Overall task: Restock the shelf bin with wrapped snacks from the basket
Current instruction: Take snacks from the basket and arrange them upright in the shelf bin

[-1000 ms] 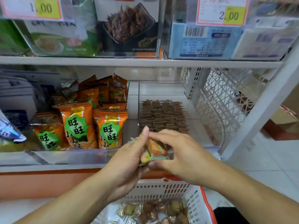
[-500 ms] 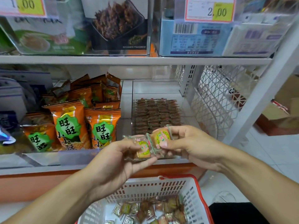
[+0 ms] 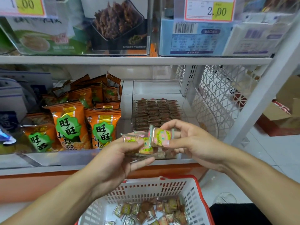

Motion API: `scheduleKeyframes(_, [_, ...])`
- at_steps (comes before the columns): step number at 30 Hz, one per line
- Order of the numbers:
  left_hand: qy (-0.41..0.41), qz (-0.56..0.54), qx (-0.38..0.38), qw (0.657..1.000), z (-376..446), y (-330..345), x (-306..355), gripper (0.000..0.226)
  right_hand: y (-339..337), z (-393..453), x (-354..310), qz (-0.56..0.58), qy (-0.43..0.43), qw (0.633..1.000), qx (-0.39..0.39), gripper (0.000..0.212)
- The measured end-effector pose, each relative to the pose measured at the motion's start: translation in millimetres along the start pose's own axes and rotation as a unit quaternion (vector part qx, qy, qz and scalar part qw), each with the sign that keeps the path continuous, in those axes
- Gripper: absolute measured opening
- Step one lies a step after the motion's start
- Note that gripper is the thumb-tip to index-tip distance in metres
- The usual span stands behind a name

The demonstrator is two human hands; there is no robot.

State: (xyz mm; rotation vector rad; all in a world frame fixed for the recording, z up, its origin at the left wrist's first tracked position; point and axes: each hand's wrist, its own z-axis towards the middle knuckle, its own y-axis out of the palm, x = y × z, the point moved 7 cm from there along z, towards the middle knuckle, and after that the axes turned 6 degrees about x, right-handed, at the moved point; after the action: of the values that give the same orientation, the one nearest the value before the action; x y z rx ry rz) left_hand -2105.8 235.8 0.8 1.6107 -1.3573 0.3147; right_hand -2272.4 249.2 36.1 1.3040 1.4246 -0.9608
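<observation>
- We judge the restocking partly done: the clear plastic shelf bin (image 3: 186,111) on the white metal shelf (image 3: 129,60) already holds neat rows of brown wrapped snacks (image 3: 156,111), with bare floor behind them and along the front
- Below, our white slotted basket with a red rim (image 3: 191,189) holds a loose pile of small wrapped snacks (image 3: 151,211), so plenty remains to move
- Our left hand (image 3: 112,164) grips a few clear-wrapped yellow snacks (image 3: 142,144) between thumb and curled fingers, just before the bin's front wall
- Our right hand (image 3: 193,143) pinches one single wrapped yellow snack (image 3: 160,135) between thumb and fingertips, touching the left-hand bunch
</observation>
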Motion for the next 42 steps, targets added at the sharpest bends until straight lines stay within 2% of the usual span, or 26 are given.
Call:
scheduleKeyframes(2, [0.000,0.002,-0.008,1.000,0.5,0.3,-0.9,0.047,-0.9,0.3,1.9,0.010,0.004,1.000,0.023,0.022])
scheduleKeyframes(5, [-0.001,0.004,-0.014,1.000,1.1,0.8,-2.6,0.047,-2.4,2.4,8.0,0.043,0.018,0.998,0.052,0.023])
scheduleKeyframes(8, [0.005,0.023,-0.035,0.999,-1.5,3.7,-4.4,0.053,4.2,1.2,14.0,0.049,0.039,0.997,0.035,0.033])
scheduleKeyframes(10, [0.022,0.048,-0.045,0.998,-3.5,6.3,-5.0,0.054,10.7,-0.3,18.2,0.013,0.032,0.999,0.015,0.042])
scheduleKeyframes(12, [0.038,0.067,-0.049,0.996,-4.0,8.7,-5.8,0.050,14.8,-1.1,20.8,-0.087,0.000,0.996,0.012,0.044])
scheduleKeyframes(15, [0.054,0.126,-0.065,0.988,-4.4,12.8,-9.2,0.045,19.1,-1.1,17.5,-0.251,-0.074,0.965,0.021,0.044])
scheduleKeyframes(17, [0.050,0.132,-0.084,0.986,-6.1,18.7,-12.4,0.042,23.5,-1.1,17.0,-0.317,-0.095,0.944,0.010,0.049])
scheduleKeyframes(19, [0.053,0.140,-0.093,0.984,-6.3,23.6,-15.6,0.046,28.5,-2.9,17.6,-0.343,-0.094,0.934,-0.020,0.061])
scheduleKeyframes(20, [0.055,0.143,-0.089,0.984,-6.5,25.0,-17.2,0.052,31.8,-4.4,16.1,-0.338,-0.098,0.935,-0.044,0.060])
scheduleKeyframes(23, [0.047,0.145,-0.057,0.987,-3.5,22.5,-25.0,0.081,32.6,-8.0,9.0,-0.304,-0.106,0.943,-0.085,0.041])
scheduleKeyframes(25, [0.035,0.143,-0.068,0.987,-3.8,24.4,-31.2,0.086,25.1,-8.5,5.4,-0.300,-0.108,0.945,-0.078,0.039])
scheduleKeyframes(27, [0.030,0.142,-0.101,0.984,-5.7,30.8,-32.2,0.080,21.4,-10.4,2.1,-0.311,-0.119,0.939,-0.081,0.046])
scheduleKeyframes(29, [0.048,0.147,-0.133,0.979,-6.7,36.7,-28.6,0.074,14.2,-10.3,-8.5,-0.291,-0.148,0.943,-0.063,0.050])
scheduleKeyframes(30, [0.071,0.145,-0.121,0.979,-4.9,35.4,-24.7,0.075,4.7,-7.9,-17.0,-0.264,-0.165,0.950,-0.030,0.051])
scheduleKeyframes(32, [0.138,0.181,-0.051,0.972,0.8,23.5,-15.1,0.072,-26.6,0.9,-31.5,-0.237,-0.186,0.951,0.072,0.051])
scheduleKeyframes(33, [0.199,0.260,-0.022,0.945,1.4,17.9,-9.5,0.071,-42.9,5.8,-37.2,-0.277,-0.184,0.934,0.131,0.051])
scheduleKeyframes(34, [0.271,0.374,0.003,0.887,-3.1,15.5,-3.2,0.069,-57.2,10.4,-40.0,-0.363,-0.166,0.899,0.181,0.050])
scheduleKeyframes(36, [0.388,0.575,0.021,0.720,-11.6,17.9,-0.9,0.067,-78.0,21.1,-29.9,-0.521,-0.091,0.821,0.216,0.046])
scheduleKeyframes(37, [0.415,0.625,0.014,0.661,-11.8,19.0,-4.1,0.066,-83.1,27.4,-20.6,-0.561,-0.051,0.800,0.206,0.043])
scheduleKeyframes(38, [0.421,0.655,-0.002,0.628,-10.5,19.9,-9.1,0.066,-84.5,33.7,-10.4,-0.581,-0.016,0.791,0.192,0.040])
scheduleKeyframes(39, [0.416,0.676,-0.016,0.608,-8.4,20.3,-14.8,0.067,-84.4,39.6,-1.8,-0.587,0.016,0.789,0.183,0.039])
scheduleKeyframes(42, [0.395,0.715,-0.036,0.576,-2.2,20.4,-27.0,0.076,-82.2,54.5,13.8,-0.601,0.084,0.777,0.166,0.041])
